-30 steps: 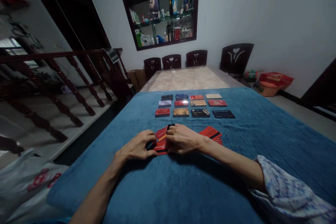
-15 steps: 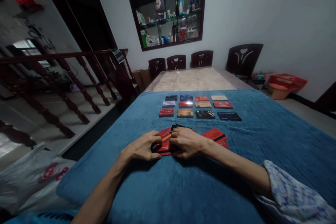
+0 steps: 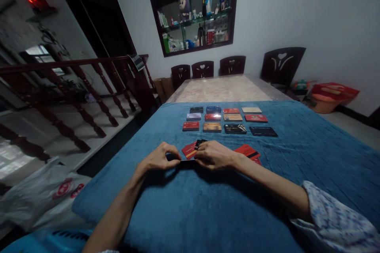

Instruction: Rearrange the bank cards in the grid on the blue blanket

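Between my two hands a card [image 3: 187, 163] is held nearly edge-on, so only a thin dark strip with a light upper edge shows. My left hand [image 3: 162, 157] pinches its left end between thumb and fingers. At the right end, my right hand [image 3: 214, 155] is closed on it. Just behind the hands lie a red card with a yellow stripe [image 3: 189, 150] and a black card [image 3: 199, 143], partly covered by my right hand. Loose red cards [image 3: 247, 150] rest beyond my right wrist, half hidden by the forearm.
Several card piles stand in three rows, among them a red pile [image 3: 190, 126], a gold pile [image 3: 212, 127] and a black pile [image 3: 235, 129]. A blue cloth [image 3: 184, 205] covers the near table. Dark chairs [image 3: 283, 67] stand behind; a railing [image 3: 97, 75] runs at left.
The red card that lay flat between my hands is now tilted up edge-on, both hands gripping its ends. The view has shifted slightly left.
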{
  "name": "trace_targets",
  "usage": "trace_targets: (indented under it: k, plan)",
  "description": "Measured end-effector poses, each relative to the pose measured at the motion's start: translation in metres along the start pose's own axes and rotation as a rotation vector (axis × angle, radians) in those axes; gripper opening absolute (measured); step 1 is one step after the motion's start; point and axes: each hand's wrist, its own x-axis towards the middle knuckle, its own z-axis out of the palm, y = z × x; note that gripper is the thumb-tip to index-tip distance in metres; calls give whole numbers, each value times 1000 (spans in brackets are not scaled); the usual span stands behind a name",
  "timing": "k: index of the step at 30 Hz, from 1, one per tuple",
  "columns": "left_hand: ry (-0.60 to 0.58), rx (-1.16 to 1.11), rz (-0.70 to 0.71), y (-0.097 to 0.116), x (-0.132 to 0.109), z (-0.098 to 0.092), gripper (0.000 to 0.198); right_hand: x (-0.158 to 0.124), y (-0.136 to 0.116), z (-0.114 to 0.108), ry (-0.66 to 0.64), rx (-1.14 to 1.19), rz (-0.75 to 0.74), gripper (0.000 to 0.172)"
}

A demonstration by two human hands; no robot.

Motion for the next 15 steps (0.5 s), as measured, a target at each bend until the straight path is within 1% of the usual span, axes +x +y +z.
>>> trace_targets:
  k: [3,6,11,15]
  plan:
    - [56,-14,9,-5,2,0,15,0,3,3,-8,-19,12,23]
    - [95,-12,22,-8,4,0,19,0,5,4,13,-29,56,26]
    - [114,11,1,-9,6,1,22,1,4,7,21,-22,122,27]
    - [157,37,-10,-11,6,4,19,1,4,13,35,-30,176,29]
